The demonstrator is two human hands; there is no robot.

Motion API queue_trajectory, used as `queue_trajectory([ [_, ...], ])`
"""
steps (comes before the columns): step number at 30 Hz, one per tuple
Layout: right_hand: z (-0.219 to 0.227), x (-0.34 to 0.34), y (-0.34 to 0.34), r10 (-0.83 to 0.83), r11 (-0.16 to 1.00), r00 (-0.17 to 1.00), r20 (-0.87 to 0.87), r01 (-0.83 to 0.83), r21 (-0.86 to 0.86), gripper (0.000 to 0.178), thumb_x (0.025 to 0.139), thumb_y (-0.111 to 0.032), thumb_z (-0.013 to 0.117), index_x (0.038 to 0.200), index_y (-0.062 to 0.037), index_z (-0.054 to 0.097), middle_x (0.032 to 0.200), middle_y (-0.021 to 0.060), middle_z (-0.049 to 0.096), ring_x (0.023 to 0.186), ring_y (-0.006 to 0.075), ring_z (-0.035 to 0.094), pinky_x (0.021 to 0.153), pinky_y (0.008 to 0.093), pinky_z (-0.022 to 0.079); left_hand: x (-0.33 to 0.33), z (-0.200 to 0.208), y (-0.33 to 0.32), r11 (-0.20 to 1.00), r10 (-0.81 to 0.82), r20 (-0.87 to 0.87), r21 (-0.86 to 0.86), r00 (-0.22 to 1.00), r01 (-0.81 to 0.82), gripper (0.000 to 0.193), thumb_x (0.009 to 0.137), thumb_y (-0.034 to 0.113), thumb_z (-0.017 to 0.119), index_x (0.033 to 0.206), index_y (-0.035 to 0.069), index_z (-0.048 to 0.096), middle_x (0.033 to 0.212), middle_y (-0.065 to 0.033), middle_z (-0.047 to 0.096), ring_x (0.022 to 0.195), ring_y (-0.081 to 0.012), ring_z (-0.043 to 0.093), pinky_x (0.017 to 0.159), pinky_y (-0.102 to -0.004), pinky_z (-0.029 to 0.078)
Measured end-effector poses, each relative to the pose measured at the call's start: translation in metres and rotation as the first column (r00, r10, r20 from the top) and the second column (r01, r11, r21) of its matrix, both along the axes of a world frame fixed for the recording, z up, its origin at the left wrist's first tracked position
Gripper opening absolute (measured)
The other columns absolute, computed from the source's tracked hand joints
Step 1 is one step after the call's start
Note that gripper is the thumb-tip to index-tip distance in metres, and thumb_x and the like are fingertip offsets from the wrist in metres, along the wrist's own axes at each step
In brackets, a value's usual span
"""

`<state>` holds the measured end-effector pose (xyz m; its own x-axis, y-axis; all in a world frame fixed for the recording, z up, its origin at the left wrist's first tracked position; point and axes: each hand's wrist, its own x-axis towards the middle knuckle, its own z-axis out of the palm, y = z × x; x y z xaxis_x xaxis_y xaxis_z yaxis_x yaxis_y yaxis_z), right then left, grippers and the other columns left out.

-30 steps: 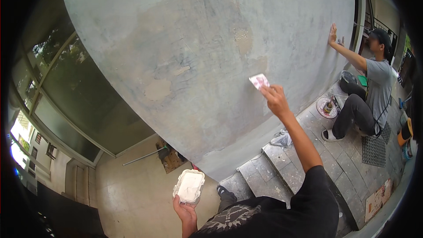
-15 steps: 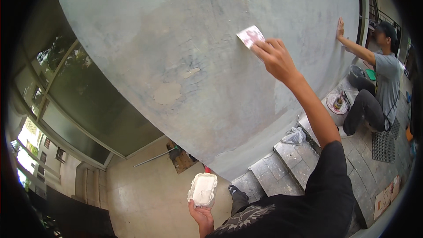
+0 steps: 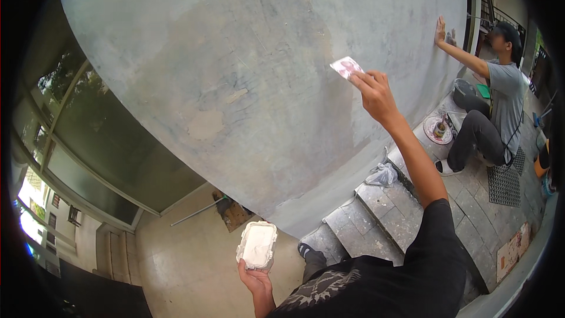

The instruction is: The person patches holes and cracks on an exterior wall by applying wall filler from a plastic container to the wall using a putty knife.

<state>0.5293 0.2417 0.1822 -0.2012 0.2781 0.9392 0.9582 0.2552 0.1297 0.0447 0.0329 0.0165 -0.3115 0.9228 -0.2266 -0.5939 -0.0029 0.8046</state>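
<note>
Cradling a white tub (image 3: 255,266) of pale paste (image 3: 259,245) toward seven o'clock, the left hand (image 3: 256,283) is gripping its near end, likely keeping the open top level so nothing is spilling. The patchy wall (image 3: 265,141) is filling the middle. Toward one o'clock, a flat card (image 3: 345,67) is sticking out from the right hand (image 3: 378,96), which is pinching its near edge, presumably leaving the far edge free. Toward three o'clock, a plate (image 3: 428,128) is carrying a can (image 3: 439,132), perhaps catching drips, beside a crouching co-worker (image 3: 507,91).
</note>
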Motion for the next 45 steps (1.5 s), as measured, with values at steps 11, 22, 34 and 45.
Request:
queue_trajectory([
  [11,-0.079,-0.037,0.059,0.074,0.997,0.971,-0.227,-0.072,0.017,0.045,0.074,0.010,0.058,0.116,-0.0039,0.064,0.120,0.0079,0.063,0.100,0.0293,0.055,0.087,0.0395,0.043,0.002,-0.006,-0.016,0.998,0.040,0.035,-0.058,0.999,-0.038,0.061,0.092,0.042,0.053,0.140,0.007,0.040,0.139,-0.0176,0.049,0.119,-0.0364,0.057,0.084,-0.0543,0.054],
  [22,0.046,-0.021,0.017,0.069,0.962,0.985,-0.160,-0.023,0.272,0.040,0.074,0.009,0.060,0.110,-0.0073,0.068,0.108,0.0014,0.067,0.090,0.0242,0.056,0.081,0.0375,0.041,-0.005,-0.002,-0.011,0.997,0.028,-0.037,-0.070,0.999,-0.031,0.061,0.092,0.045,0.051,0.140,0.008,0.041,0.138,-0.0149,0.052,0.118,-0.0345,0.058,0.083,-0.0522,0.055],
  [34,0.204,-0.043,0.068,0.014,0.904,0.997,0.070,-0.042,0.426,0.030,0.079,0.006,0.056,0.103,-0.0072,0.068,0.103,0.0075,0.068,0.093,0.0280,0.059,0.083,0.0389,0.047,0.007,0.000,-0.010,1.000,0.012,0.023,-0.027,1.000,-0.011,0.060,0.092,0.040,0.052,0.140,0.006,0.040,0.139,-0.0176,0.050,0.121,-0.0363,0.056,0.087,-0.0543,0.054],
  [45,-0.070,0.011,0.020,0.005,0.974,0.993,-0.120,-0.032,-0.225,0.041,0.074,0.009,0.056,0.111,-0.0076,0.066,0.104,0.0060,0.066,0.093,0.0278,0.055,0.083,0.0396,0.043,0.000,0.002,-0.003,0.998,-0.042,0.031,-0.039,0.999,0.043,0.059,0.093,0.039,0.052,0.139,0.004,0.041,0.137,-0.0180,0.052,0.121,-0.0358,0.056,0.091,-0.0526,0.054],
])
